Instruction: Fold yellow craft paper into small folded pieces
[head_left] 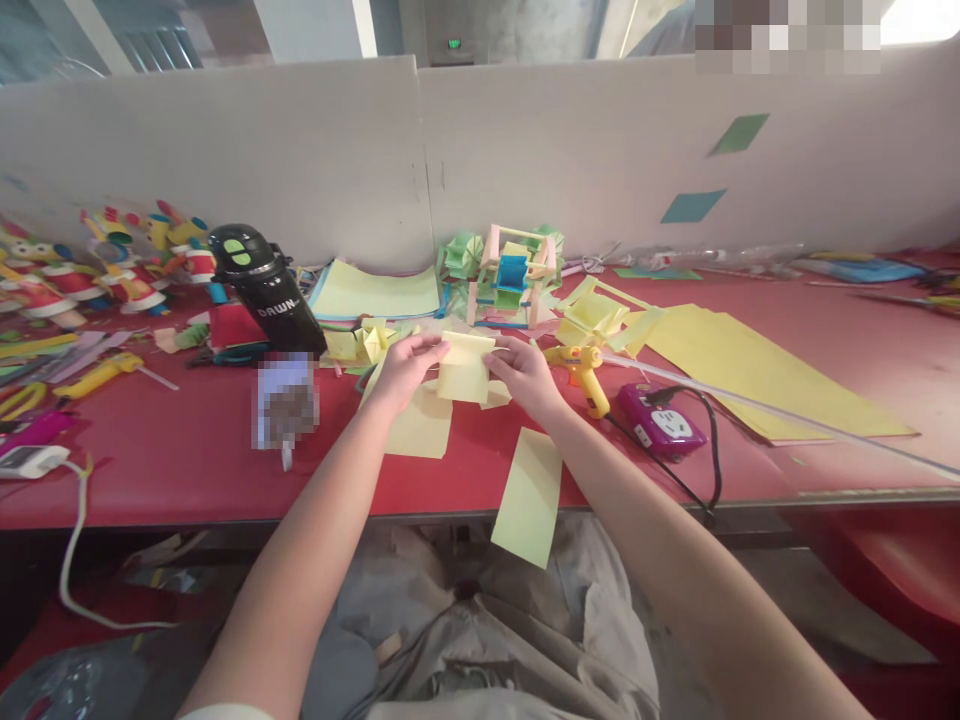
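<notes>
Between both hands, above the red table, is a small yellow paper (463,375) with a folded or curled top edge. My left hand (409,368) pinches its upper left corner, fingers closed. The upper right corner is gripped by my right hand (525,372), thumb and fingers together. Below my left hand lies a larger yellow sheet (420,430). Another yellow strip (529,495) hangs over the table's front edge near my right forearm. Just right of my right hand rests a yellow glue gun (583,375).
A black bottle (266,290) stands at the left. A wooden-framed paper model (514,275) is behind my hands. A purple socket block (661,422) with a black cable and large yellow sheets (757,370) lie at the right. Several paper figures (112,265) stand far left.
</notes>
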